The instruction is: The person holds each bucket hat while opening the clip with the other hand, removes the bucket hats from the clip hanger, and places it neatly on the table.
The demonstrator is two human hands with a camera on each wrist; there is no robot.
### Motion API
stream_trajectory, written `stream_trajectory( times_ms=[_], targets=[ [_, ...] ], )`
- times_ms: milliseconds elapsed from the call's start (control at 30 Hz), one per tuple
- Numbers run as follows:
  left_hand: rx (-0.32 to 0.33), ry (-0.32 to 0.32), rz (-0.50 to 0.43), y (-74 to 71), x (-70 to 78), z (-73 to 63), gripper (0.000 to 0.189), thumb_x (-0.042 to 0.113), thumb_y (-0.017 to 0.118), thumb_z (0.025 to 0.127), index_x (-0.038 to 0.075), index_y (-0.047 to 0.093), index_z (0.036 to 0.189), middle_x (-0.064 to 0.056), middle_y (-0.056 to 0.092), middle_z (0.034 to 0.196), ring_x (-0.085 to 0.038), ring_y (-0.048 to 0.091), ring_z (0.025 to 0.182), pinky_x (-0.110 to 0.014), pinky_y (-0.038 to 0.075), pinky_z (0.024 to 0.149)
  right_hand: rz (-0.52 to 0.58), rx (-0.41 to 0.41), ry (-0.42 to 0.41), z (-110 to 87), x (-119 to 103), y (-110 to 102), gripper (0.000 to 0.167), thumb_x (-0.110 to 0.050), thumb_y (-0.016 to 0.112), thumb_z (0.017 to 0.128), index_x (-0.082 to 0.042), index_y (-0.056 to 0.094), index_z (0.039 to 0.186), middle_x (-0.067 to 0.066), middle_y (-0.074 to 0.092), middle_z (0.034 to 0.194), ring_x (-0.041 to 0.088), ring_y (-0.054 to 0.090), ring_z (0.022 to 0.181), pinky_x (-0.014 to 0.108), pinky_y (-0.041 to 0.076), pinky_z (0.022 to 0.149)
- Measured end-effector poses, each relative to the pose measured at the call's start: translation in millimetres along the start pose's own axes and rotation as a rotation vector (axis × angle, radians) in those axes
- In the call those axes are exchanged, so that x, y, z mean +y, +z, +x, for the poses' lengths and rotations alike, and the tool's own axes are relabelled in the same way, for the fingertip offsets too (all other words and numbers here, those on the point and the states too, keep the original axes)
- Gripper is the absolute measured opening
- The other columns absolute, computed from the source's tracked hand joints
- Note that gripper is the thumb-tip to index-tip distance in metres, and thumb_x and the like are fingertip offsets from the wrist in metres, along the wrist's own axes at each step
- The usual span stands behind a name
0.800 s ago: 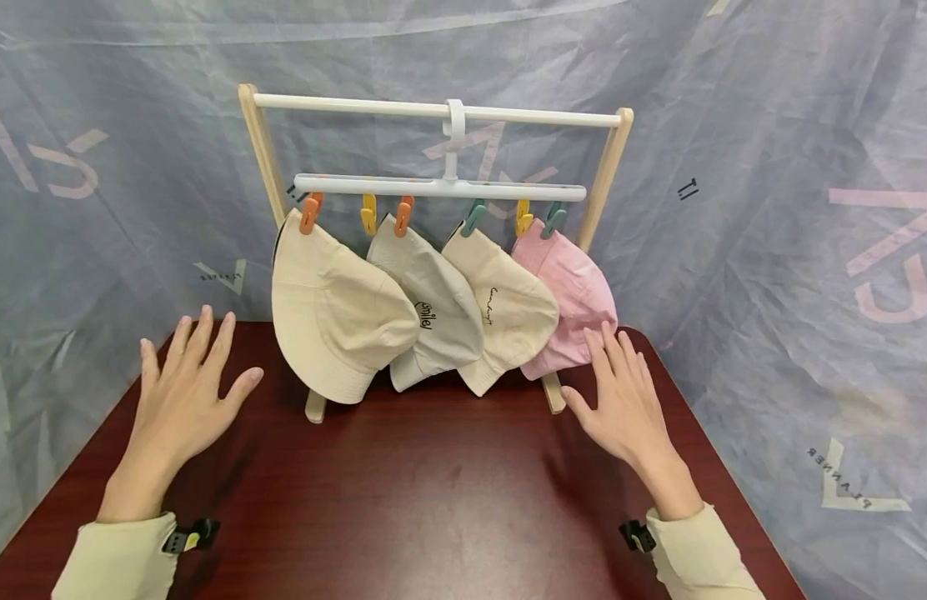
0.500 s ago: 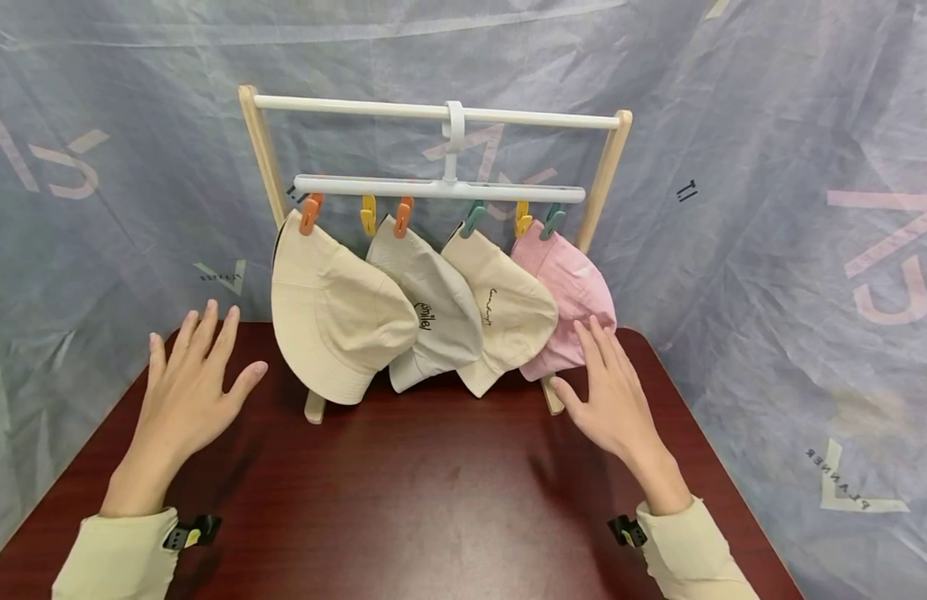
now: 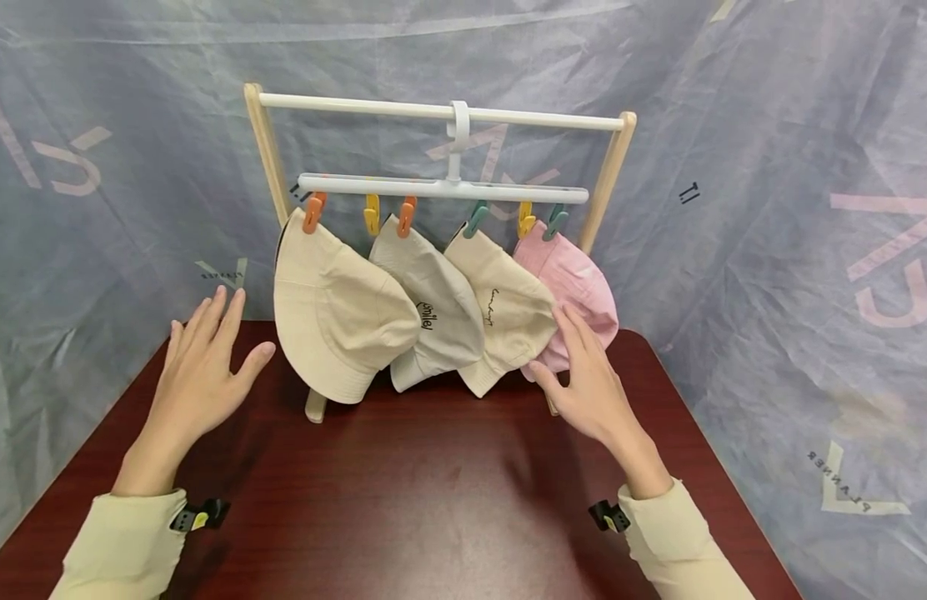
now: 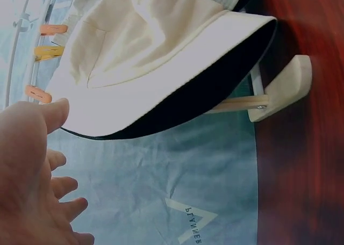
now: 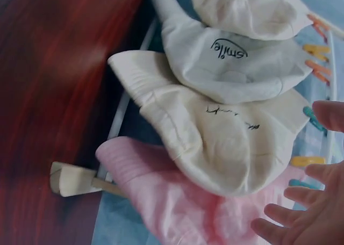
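- Left hand (image 3: 198,379), right hand (image 3: 589,392): fingers extended, holding nothing
- Bucket hats (image 3: 343,308): creased cloth, domed; quantity four
- Clothespins (image 3: 313,213): smooth, narrow; quantity six
- Wooden uprights (image 3: 269,158): straight; quantity two

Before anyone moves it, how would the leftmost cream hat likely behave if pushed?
The leftmost cream hat would probably fold softly, given its wrinkled cloth. It may swing, since it hangs from an orange clip.
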State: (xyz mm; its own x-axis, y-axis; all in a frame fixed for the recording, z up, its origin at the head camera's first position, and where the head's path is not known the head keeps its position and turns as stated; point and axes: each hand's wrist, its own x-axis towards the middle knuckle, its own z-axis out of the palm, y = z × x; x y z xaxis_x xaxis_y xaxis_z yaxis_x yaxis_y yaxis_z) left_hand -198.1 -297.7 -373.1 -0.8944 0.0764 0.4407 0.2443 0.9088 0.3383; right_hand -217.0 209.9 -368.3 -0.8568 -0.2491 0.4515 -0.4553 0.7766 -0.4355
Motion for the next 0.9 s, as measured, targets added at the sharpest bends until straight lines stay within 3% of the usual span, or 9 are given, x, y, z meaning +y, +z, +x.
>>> stream_trajectory(
  times_ms=[167, 400, 567, 700, 900],
  targets=[
    [0.02, 0.001, -0.06, -1.9, 7.9, 9.4, 0.082, 0.049, 0.052, 0.11, 0.014, 0.01, 0.171, -0.019, 0.006, 0.177, -0.045, 0.007, 0.162, -0.069, -0.005, 0.126, 0.052, 0.014, -0.017, 8.5, -8, 1, 0.081, -0.036, 0.068, 0.102, -0.017, 0.027, 0.169, 0.008, 0.025, 0.175, 0.035, 0.03, 0.158, 0.072, 0.038, 0.113],
    [0.038, -0.011, -0.13, -4.7, 13.9, 17.6, 0.082, 0.049, 0.053, 0.11, 0.015, 0.011, 0.172, -0.021, 0.01, 0.177, -0.049, 0.011, 0.161, -0.067, -0.001, 0.128, 0.137, 0.012, -0.064, 21.6, -18, 4, 0.08, -0.037, 0.067, 0.102, -0.01, 0.03, 0.167, 0.01, 0.027, 0.174, 0.027, 0.027, 0.159, 0.059, 0.03, 0.125],
    [0.034, -0.032, -0.175, -4.8, 15.8, 21.9, 0.08, 0.048, 0.053, 0.11, 0.017, 0.012, 0.172, -0.02, 0.011, 0.177, -0.054, 0.013, 0.158, -0.079, 0.011, 0.12, 0.195, 0.018, -0.099, 29.3, -23, 5, 0.079, -0.034, 0.069, 0.102, -0.006, 0.031, 0.166, 0.014, 0.032, 0.171, 0.027, 0.025, 0.16, 0.054, 0.026, 0.128],
    [0.05, -0.03, -0.208, -3.7, 16.7, 25.6, 0.078, 0.046, 0.052, 0.111, 0.016, 0.014, 0.172, -0.02, 0.014, 0.176, -0.055, 0.016, 0.157, -0.082, 0.015, 0.115, 0.217, 0.017, -0.105, 34.2, -27, 5, 0.078, -0.032, 0.07, 0.102, -0.007, 0.032, 0.166, 0.011, 0.035, 0.17, 0.026, 0.028, 0.159, 0.054, 0.027, 0.127],
    [0.065, -0.026, -0.255, -3.1, 16.7, 30.7, 0.076, 0.044, 0.052, 0.111, 0.016, 0.015, 0.172, -0.023, 0.018, 0.175, -0.056, 0.02, 0.156, -0.082, 0.017, 0.115, 0.252, 0.008, -0.104, 41.1, -32, 6, 0.077, -0.033, 0.07, 0.102, -0.009, 0.033, 0.166, 0.007, 0.036, 0.169, 0.023, 0.035, 0.155, 0.053, 0.04, 0.12]
  ],
)
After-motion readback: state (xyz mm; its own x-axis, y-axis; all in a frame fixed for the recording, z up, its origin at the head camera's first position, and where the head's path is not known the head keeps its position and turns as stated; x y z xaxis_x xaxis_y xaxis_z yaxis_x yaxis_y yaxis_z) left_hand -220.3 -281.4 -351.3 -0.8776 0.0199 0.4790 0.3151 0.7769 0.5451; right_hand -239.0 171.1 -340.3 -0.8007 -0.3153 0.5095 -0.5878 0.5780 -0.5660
